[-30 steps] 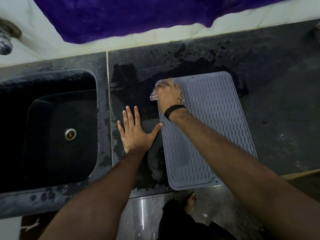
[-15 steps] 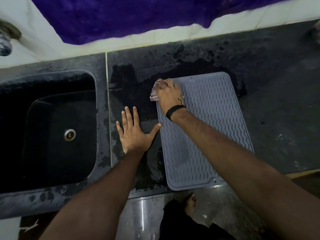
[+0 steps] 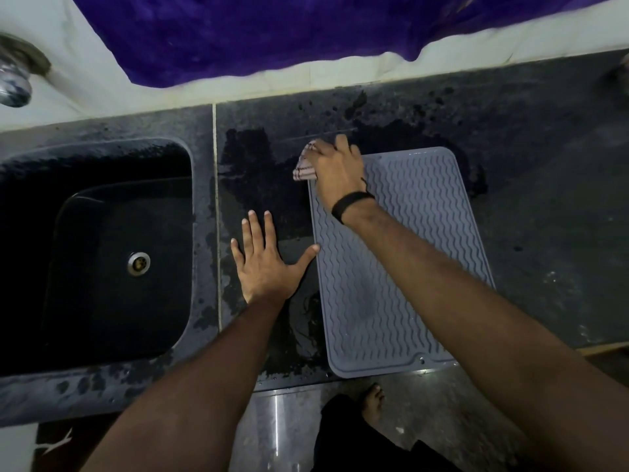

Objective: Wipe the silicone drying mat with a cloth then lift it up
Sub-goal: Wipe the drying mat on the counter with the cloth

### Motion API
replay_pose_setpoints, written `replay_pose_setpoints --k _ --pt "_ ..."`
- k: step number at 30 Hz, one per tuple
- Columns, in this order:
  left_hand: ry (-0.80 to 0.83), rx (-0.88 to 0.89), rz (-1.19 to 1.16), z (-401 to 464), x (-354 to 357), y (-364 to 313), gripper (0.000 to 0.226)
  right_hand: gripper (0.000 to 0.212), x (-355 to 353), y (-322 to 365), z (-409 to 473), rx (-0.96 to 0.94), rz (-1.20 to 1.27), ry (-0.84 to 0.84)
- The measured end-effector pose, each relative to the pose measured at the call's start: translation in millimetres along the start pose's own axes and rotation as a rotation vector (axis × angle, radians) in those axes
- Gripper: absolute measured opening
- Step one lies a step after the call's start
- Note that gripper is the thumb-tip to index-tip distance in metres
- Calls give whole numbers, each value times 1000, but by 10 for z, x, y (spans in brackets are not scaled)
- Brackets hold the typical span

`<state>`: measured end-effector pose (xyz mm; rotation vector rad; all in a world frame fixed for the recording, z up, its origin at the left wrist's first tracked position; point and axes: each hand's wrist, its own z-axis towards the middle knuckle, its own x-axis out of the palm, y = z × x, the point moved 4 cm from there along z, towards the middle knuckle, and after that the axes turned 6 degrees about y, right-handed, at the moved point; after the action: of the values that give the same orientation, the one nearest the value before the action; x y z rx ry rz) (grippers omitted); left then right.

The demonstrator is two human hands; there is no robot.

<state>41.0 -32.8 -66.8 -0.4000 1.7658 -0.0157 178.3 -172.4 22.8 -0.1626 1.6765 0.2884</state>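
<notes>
A grey silicone drying mat [image 3: 418, 233] with a wavy ribbed surface lies flat on the dark countertop [image 3: 544, 185], its near end at the counter's front edge. My right hand [image 3: 337, 172] holds a bunched pink checked cloth [image 3: 304, 166] down on the mat's far left corner; part of the cloth sticks out past the mat onto the wet counter. My left hand [image 3: 263, 264] lies flat with spread fingers on the counter just left of the mat, its thumb tip touching the mat's left edge.
A deep dark sink [image 3: 102, 253] with a metal drain [image 3: 139, 263] sits to the left, a tap [image 3: 15, 80] above it. Wet patches [image 3: 258, 172] darken the counter around the mat. A purple fabric [image 3: 272, 28] hangs over the white back wall.
My right hand has slid the cloth a little farther away, onto the mat's far left corner and slightly past its edge. My left hand has stayed in place.
</notes>
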Motion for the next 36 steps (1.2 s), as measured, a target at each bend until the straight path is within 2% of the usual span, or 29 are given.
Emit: replay_pose_setpoints --k 4,8,13,16,19,23,29,36 --pt "-9 -2 7 -11 -3 6 121 43 208 80 9 -37 -65 119" --pt "-15 7 17 0 19 14 121 50 340 99 -357 -58 -55 103" --pt "-25 10 11 -16 10 16 120 60 369 113 -719 -109 -62 190" --pt "-12 6 10 -9 6 10 121 48 209 48 -580 -82 28 108" --pt "6 3 4 -8 4 12 121 53 46 -18 -220 -23 13 27" --pt "21 -3 22 -7 -4 2 121 43 108 -5 74 -18 -31 117" --pt "7 4 22 -5 0 8 120 45 336 2 -341 -35 35 12" --pt "-18 17 9 -20 -1 12 119 57 364 -5 -772 -36 112 112"
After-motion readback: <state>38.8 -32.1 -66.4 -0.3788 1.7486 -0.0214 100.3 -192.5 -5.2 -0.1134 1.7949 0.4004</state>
